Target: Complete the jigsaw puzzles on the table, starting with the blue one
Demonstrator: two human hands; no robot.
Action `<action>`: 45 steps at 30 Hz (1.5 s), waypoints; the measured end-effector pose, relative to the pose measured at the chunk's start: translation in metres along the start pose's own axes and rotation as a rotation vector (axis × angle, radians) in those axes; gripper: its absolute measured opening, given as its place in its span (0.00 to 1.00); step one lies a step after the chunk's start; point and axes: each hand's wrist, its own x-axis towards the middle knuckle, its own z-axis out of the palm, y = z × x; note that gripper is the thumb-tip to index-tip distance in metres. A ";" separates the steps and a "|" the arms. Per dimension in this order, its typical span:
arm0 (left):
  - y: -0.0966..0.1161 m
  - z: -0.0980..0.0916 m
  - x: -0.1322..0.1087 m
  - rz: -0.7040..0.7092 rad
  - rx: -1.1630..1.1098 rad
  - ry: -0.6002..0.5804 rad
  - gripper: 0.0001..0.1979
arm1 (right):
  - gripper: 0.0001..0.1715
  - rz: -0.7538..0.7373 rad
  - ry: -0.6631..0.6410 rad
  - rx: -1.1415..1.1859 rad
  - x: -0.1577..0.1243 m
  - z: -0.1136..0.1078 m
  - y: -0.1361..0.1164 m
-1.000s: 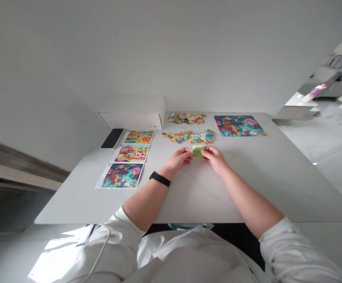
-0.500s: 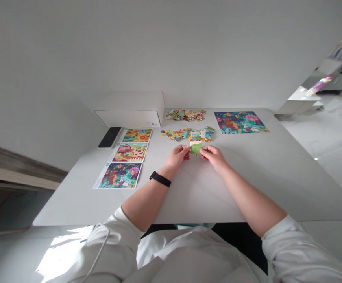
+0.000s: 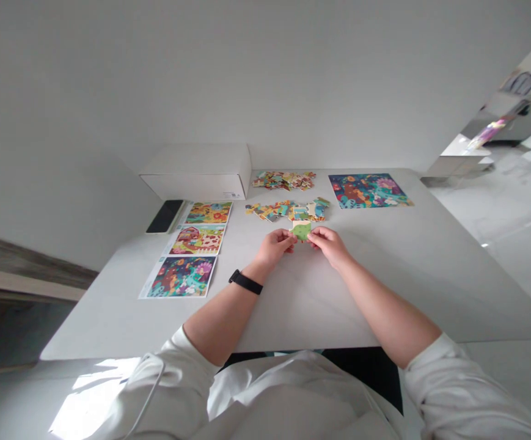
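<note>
A small green puzzle piece [image 3: 301,230] is held between both my hands just above the white table [image 3: 384,281]. My left hand [image 3: 275,244], with a black band on its wrist, pinches the piece's left edge. My right hand [image 3: 327,242] pinches its right edge. Just beyond them lies a row of loose puzzle pieces [image 3: 288,211], and a second heap of pieces [image 3: 284,179] sits farther back.
A finished colourful puzzle [image 3: 368,190] lies at the back right. Three picture cards [image 3: 195,239] run down the left side, next to a black phone [image 3: 165,216] and a white box [image 3: 198,172]. A wall stands behind the table.
Both hands have kept hold of the green piece and shifted slightly; the view has drifted a little, so the table's things sit slightly further left.
</note>
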 end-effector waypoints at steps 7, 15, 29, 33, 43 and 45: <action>0.003 0.000 -0.002 -0.004 -0.022 0.023 0.29 | 0.27 -0.311 0.162 -0.262 0.003 -0.008 0.004; 0.006 0.000 -0.004 -0.017 -0.019 -0.033 0.28 | 0.20 -0.749 -0.037 -0.717 -0.007 -0.016 -0.013; 0.013 -0.002 -0.006 -0.075 -0.023 -0.032 0.22 | 0.19 -0.449 -0.068 -0.878 0.014 -0.100 -0.009; 0.013 -0.003 -0.006 -0.079 -0.020 -0.035 0.22 | 0.19 -0.380 -0.096 -0.956 0.015 -0.100 -0.003; 0.013 -0.004 -0.006 -0.084 -0.026 -0.046 0.22 | 0.18 -0.455 -0.120 -0.961 0.016 -0.095 0.003; 0.012 -0.005 -0.006 -0.080 -0.025 -0.048 0.22 | 0.19 -0.457 -0.128 -0.969 0.017 -0.094 0.005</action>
